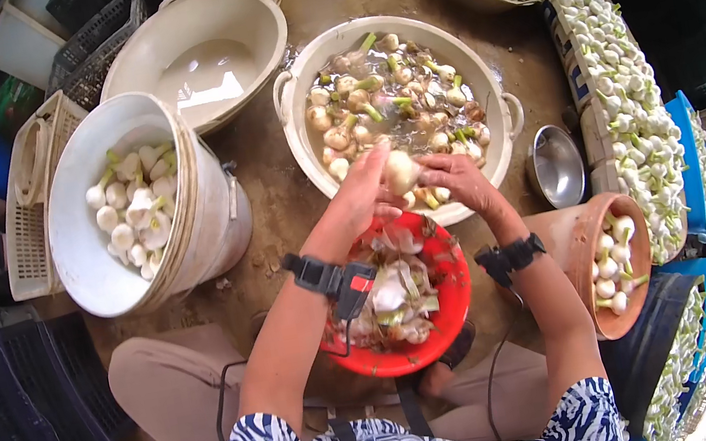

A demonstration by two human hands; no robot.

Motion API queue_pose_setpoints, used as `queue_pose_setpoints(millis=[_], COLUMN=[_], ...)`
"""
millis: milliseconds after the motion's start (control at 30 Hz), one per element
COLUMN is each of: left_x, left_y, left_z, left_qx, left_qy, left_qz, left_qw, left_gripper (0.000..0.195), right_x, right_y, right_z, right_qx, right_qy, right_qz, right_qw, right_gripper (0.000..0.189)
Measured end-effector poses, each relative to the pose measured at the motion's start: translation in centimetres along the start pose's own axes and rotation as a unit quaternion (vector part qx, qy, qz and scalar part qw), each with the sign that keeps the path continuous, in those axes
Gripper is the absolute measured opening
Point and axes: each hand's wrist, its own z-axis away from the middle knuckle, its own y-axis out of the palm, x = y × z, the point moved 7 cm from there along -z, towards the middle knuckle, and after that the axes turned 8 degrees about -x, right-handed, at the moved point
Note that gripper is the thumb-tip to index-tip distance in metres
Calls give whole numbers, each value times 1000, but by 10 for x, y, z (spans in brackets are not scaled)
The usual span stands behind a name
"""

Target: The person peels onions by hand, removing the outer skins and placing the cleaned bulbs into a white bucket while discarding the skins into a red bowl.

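Note:
A pale garlic bulb (400, 172) rests in my left hand (363, 191), over the near rim of a round white basin (294, 153). Against the bulb's right side are the bent fingers of my right hand (464, 179), and the exact grip there is partly hidden. Many garlic bulbs (345, 134) with cut green stems lie in dirty water in that basin. Below my hands, between my legs, a red plastic bowl (456, 294) holds peeled garlic skins (393, 291) and scraps. Both wrists carry black strapped devices.
Cleaned bulbs fill part of a tilted white bucket (212, 216) at left and a brown bucket (560, 242) at right. Behind stands a large basin (125, 69) with shallow water. A steel bowl (557, 165) and garlic-filled crates (627, 97) line the right. People appear far right.

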Motion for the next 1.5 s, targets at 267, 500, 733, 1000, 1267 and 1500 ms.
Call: queue_pose_setpoints(millis=[267,500,733,1000,1267,1500], left_x=[34,51,60,65,50,71], left_y=[-6,-10,-3,-3,29,9], left_z=[85,141,180,192,224,196], left_qx=[-86,-130,35,24,54,41], left_qy=[184,215,207,218,412,150], left_qz=[-142,-263,-171,-90,-328,-153], left_qw=[969,932,963,972,848,976], left_gripper=[27,27,32,37,44,32], right_x=[127,124,98,114,51,85], right_y=[82,105,72,84,63,73], right_z=[114,169,175,208,198,201], right_qx=[-15,-65,-154,-144,-159,-167], right_qy=[-294,-292,-101,-85,88,-89], right_qz=[549,557,212,123,-14,-14], right_qw=[782,775,960,978,983,982], right_gripper=[2,4,12,16,13,16])
